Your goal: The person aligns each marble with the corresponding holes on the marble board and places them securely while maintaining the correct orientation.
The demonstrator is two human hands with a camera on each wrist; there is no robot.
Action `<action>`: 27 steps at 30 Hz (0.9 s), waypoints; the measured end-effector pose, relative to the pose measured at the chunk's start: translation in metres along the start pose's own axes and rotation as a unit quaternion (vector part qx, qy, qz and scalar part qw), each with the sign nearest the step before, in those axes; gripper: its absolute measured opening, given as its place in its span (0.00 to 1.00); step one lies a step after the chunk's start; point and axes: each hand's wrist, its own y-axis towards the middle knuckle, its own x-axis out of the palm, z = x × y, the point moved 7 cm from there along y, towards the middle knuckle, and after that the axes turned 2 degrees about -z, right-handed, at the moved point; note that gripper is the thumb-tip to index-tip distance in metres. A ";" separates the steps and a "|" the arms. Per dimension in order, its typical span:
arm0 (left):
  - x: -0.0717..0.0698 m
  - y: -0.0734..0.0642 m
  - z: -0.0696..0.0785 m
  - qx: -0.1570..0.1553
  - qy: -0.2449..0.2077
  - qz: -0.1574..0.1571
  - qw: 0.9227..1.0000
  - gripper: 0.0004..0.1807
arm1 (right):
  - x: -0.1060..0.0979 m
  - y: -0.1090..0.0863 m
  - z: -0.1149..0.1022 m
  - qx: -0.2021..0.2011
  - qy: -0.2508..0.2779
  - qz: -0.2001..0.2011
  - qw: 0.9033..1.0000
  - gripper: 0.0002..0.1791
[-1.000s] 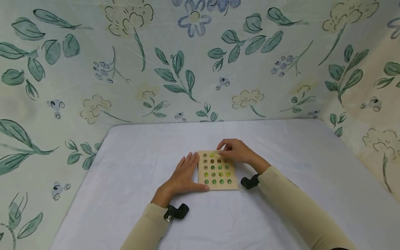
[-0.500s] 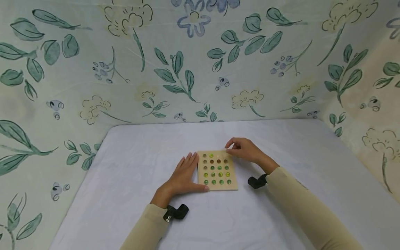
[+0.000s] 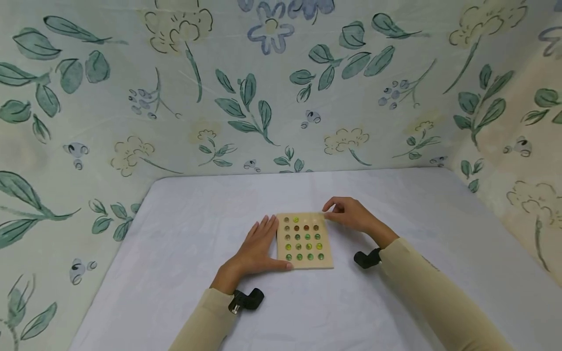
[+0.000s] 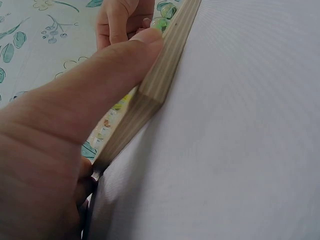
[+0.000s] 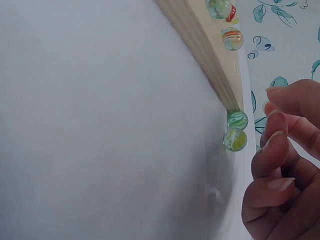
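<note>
A light wooden board (image 3: pixel 313 264) with rows of glass marbles lies on the white table. The two right-hand spots of its far row show no coloured marble. My left hand (image 3: pixel 256 248) rests against the board's left side with fingers straight, its thumb (image 4: pixel 145 45) on the near edge. My right hand (image 3: pixel 351 214) hovers by the far right corner, fingers loosely curled, with nothing visible in its fingertips. In the right wrist view, a green swirled marble (image 5: pixel 237 120) and a yellowish marble (image 5: pixel 235 140) sit close together past the board's corner, just apart from the fingers. The head view hides them.
White cloth covers the table (image 3: pixel 197 219). Behind it and at both sides hang floral fabric walls (image 3: pixel 263 97). Black wrist cameras (image 3: pixel 369 259) sit on both wrists, low over the cloth.
My right hand has moved right, from over the far row to the far right corner, uncovering the row's right end. My left hand and the board have stayed put.
</note>
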 end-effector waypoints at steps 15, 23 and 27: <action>0.000 -0.002 0.001 0.006 -0.003 0.007 1.000 0.71 | 0.000 -0.004 0.014 -0.012 0.003 0.007 1.000 0.08; -0.003 -0.003 0.001 0.015 -0.015 0.014 1.000 0.71 | 0.000 -0.004 0.020 0.001 0.002 0.007 1.000 0.08; -0.001 -0.003 0.001 0.016 -0.025 0.013 0.999 0.70 | 0.000 -0.006 0.022 0.015 0.004 0.003 1.000 0.08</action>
